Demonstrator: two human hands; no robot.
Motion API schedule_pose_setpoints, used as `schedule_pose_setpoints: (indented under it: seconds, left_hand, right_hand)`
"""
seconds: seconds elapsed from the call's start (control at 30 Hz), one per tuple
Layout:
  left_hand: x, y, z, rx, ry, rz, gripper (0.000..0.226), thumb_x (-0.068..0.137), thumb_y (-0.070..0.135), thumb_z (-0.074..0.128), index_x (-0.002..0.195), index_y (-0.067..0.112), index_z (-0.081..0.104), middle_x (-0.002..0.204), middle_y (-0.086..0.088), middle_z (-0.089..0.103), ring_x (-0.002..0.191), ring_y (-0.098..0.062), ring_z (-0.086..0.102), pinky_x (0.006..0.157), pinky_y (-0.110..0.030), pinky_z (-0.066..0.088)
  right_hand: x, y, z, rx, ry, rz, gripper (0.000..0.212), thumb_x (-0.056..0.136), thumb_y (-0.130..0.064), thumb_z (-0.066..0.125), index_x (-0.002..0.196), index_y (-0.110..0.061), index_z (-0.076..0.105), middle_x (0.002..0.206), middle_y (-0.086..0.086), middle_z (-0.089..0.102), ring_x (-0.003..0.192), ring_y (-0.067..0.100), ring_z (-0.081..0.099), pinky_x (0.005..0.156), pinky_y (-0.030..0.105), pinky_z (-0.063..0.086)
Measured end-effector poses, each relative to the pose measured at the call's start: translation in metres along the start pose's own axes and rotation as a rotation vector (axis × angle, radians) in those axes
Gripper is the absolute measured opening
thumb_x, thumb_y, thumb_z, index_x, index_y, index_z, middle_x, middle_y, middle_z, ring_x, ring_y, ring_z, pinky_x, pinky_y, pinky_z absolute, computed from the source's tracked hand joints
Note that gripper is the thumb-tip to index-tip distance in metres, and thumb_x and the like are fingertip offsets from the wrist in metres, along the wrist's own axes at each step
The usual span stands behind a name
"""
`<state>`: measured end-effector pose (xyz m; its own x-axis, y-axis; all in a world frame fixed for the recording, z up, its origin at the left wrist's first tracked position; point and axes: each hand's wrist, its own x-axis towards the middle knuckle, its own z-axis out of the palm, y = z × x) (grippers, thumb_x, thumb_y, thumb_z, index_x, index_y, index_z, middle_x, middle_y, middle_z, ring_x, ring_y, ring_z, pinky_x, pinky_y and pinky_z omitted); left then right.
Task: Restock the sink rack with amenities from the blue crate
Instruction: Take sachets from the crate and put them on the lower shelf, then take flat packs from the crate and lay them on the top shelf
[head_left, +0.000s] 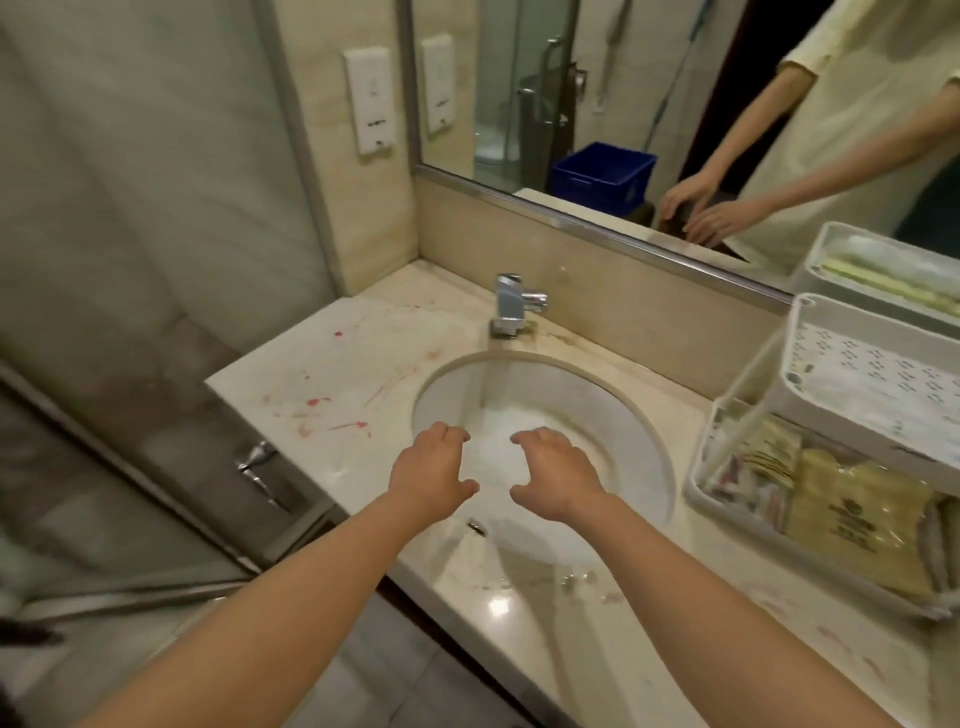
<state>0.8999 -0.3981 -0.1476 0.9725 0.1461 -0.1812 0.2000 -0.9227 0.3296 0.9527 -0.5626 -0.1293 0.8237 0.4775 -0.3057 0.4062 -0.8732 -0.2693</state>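
Note:
My left hand (430, 473) and my right hand (551, 475) hover side by side over the sink basin (631, 415), palms down, fingers loosely curled, holding nothing. The white tiered sink rack (810, 332) stands on the counter at the right. Its bottom tier holds several yellow amenity packets (852, 514), its middle tier a white packet, and its top tier pale wrapped items (893, 275). The blue crate (602, 174) shows only as a reflection in the mirror, behind me.
A chrome faucet (511, 306) stands behind the basin. The marble counter (332, 374) left of the sink carries red smears. A glass shower door with a handle (257, 467) lies at the left. The wall mirror (675, 78) reflects a person's arms.

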Motion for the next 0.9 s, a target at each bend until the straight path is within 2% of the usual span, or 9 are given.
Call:
schedule_pose_setpoints:
  seconds: [0.4,0.57,0.9]
  left_hand:
    - [-0.113,-0.152,-0.047,-0.067,0.132,-0.254,0.067,0.083,0.041,0.069,0.140,0.020,0.040,0.137,-0.001,0.042,0.128,-0.021,0.042,0.098,-0.039,0.044]
    - [-0.180,-0.218,-0.060,-0.061,0.186,-0.378,0.067,0.084,0.043,0.068,0.140,0.022,0.039,0.137,0.001,0.041,0.129,-0.020,0.041,0.098,-0.037,0.044]
    - [-0.326,-0.322,-0.071,-0.083,0.280,-0.601,0.070,0.084,0.042,0.069,0.143,0.022,0.036,0.139,0.002,0.041,0.129,-0.017,0.041,0.099,-0.035,0.045]
  right_hand:
    - [-0.004,-0.186,0.037,-0.116,-0.054,-0.282,0.068,0.085,-0.029,0.060,0.147,-0.019,0.033,0.147,0.004,0.038,0.133,0.025,0.038,0.104,0.038,0.038]
    - [-0.023,-0.270,0.065,-0.164,-0.051,-0.401,0.060,0.080,-0.028,0.063,0.135,-0.019,0.043,0.134,0.006,0.046,0.124,0.028,0.045,0.097,0.039,0.043]
    - [-0.076,-0.413,0.126,-0.207,-0.094,-0.647,0.070,0.080,-0.033,0.063,0.143,-0.020,0.036,0.141,0.005,0.041,0.130,0.028,0.040,0.101,0.040,0.040]
